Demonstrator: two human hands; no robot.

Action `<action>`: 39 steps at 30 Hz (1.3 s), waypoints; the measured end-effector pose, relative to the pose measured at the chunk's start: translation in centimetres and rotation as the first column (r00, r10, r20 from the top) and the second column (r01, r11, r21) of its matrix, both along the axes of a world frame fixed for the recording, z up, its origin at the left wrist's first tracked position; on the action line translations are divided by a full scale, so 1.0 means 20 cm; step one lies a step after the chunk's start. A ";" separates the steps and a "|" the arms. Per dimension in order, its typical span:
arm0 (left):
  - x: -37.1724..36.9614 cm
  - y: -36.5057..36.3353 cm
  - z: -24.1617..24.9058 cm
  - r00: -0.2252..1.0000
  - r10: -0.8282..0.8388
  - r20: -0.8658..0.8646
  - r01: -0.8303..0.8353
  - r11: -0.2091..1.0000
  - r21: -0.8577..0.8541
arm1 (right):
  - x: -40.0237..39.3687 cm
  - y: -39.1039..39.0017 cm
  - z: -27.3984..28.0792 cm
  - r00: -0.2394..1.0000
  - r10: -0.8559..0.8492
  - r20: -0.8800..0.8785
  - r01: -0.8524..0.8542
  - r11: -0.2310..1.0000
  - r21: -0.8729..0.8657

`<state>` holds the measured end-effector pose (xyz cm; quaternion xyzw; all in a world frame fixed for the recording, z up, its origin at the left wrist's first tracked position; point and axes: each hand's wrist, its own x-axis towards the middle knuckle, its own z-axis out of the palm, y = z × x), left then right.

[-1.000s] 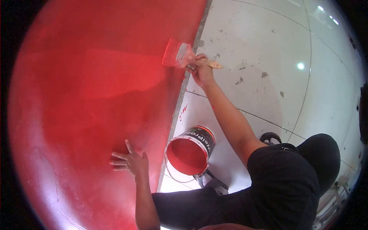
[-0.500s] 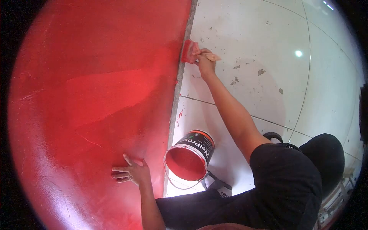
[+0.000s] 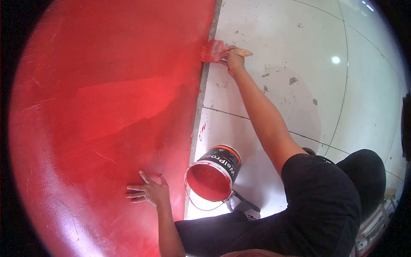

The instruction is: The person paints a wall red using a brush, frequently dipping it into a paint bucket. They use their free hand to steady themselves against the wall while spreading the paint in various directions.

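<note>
My right hand (image 3: 235, 59) is closed round the wooden handle of a wide paintbrush (image 3: 212, 51). The brush's red bristles lie over the grey edge strip (image 3: 198, 115) and the rim of the red-painted surface (image 3: 120, 103). With fingers spread, my left hand (image 3: 150, 190) rests flat on the red surface at the lower left and holds nothing. Between my arms stands a black WelProof bucket (image 3: 209, 175), tilted in the view, with red paint inside and its wire handle hanging down.
White floor tiles (image 3: 274, 38) with dark joints and grey worn spots lie to the right. Red smears mark the tile near the bucket. My dark-clothed knees and a sandal are at the bottom and right, with some objects (image 3: 376, 222) at the lower right edge.
My right hand has moved slightly up and to the right, and the brush has turned so its bristles reach onto the strip and red edge. My left hand stays in place.
</note>
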<state>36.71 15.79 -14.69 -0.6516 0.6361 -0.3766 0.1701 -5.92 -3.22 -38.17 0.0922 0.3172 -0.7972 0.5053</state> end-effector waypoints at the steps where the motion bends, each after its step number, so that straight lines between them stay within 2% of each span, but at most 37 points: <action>1: 0.00 0.00 0.00 1.000 -0.018 -0.011 0.018 1.000 0.009 | -0.01 0.03 0.00 0.994 0.035 -0.103 -0.030 0.999 0.044; 2: 0.00 0.00 0.00 1.000 -0.015 -0.011 0.015 1.000 0.009 | -0.02 0.04 0.00 0.976 0.074 -0.205 -0.056 0.994 0.093; 4: -0.01 0.00 0.00 0.998 0.065 -0.003 -0.065 0.997 0.041 | -0.02 0.05 0.02 0.982 0.033 -0.186 -0.024 0.999 0.048; 5: -0.01 0.00 0.00 0.998 0.068 -0.001 -0.068 0.997 0.040 | -0.01 0.05 0.04 0.973 0.015 -0.232 -0.005 0.999 0.045; 7: -0.02 0.00 0.01 1.000 -0.008 -0.008 0.008 1.000 0.003 | 0.01 0.04 0.09 0.961 0.001 -0.276 0.009 0.999 0.034; 9: -0.02 -0.01 0.00 0.999 0.043 -0.007 -0.043 0.999 0.016 | 0.07 0.02 0.16 0.960 0.128 -0.249 -0.132 0.991 0.000; 10: -0.02 -0.01 0.00 0.996 0.089 -0.007 -0.089 0.995 0.038 | 0.12 0.02 0.21 0.959 0.134 -0.249 -0.140 0.990 -0.007; 14: -0.04 -0.02 0.01 0.992 0.123 -0.024 -0.121 0.991 0.055 | 0.29 0.13 0.73 0.949 0.010 -0.316 -0.117 0.939 -0.323; 16: -0.08 0.00 0.05 0.981 0.191 -0.038 -0.186 0.976 0.111 | 0.33 0.21 1.04 0.980 0.000 -0.200 -0.127 0.775 -0.619; 17: -0.15 -0.02 0.10 0.937 0.347 -0.030 -0.332 0.916 0.224 | 0.34 0.22 1.16 0.979 0.013 -0.202 -0.138 0.773 -0.619; 19: -0.18 -0.02 0.13 0.922 0.385 -0.031 -0.362 0.891 0.275 | 0.37 0.24 1.31 0.999 0.040 -0.033 -0.052 0.689 -0.723; 22: -0.23 -0.02 0.21 0.905 0.420 -0.066 -0.371 0.857 0.357 | 0.47 0.16 1.13 0.993 0.060 -0.099 -0.113 0.685 -0.720; 24: -0.26 0.01 0.23 0.899 0.427 -0.100 -0.360 0.849 0.387 | 0.56 0.19 0.83 0.972 0.187 0.142 -0.054 0.769 -0.638; 26: -0.26 0.03 0.24 0.915 0.364 -0.175 -0.277 0.881 0.384 | 0.57 0.31 0.52 0.982 0.186 0.030 -0.159 0.905 -0.395; 28: -0.26 0.04 0.26 0.919 0.344 -0.192 -0.252 0.888 0.383 | 0.60 0.40 0.17 0.982 0.179 0.061 -0.167 0.971 -0.174; 29: -0.26 0.06 0.26 0.921 0.324 -0.215 -0.222 0.892 0.393 | 0.63 0.44 0.07 0.981 0.182 0.061 -0.170 0.971 -0.171; 31: -0.25 0.07 0.27 0.924 0.308 -0.226 -0.201 0.895 0.398 | 0.62 0.51 0.02 0.969 0.238 -0.058 -0.234 0.969 0.076; 34: -0.25 0.08 0.28 0.926 0.287 -0.245 -0.173 0.900 0.399 | 0.62 0.58 0.05 0.978 0.191 -0.087 -0.193 0.981 -0.015; 37: -0.26 0.09 0.30 0.921 0.278 -0.272 -0.151 0.901 0.407 | 0.66 0.59 0.14 0.979 0.149 -0.142 -0.141 0.988 0.068; 39: -0.24 0.10 0.32 0.920 0.273 -0.283 -0.138 0.898 0.417 | 0.74 0.52 0.20 0.984 0.142 -0.107 -0.140 0.990 0.023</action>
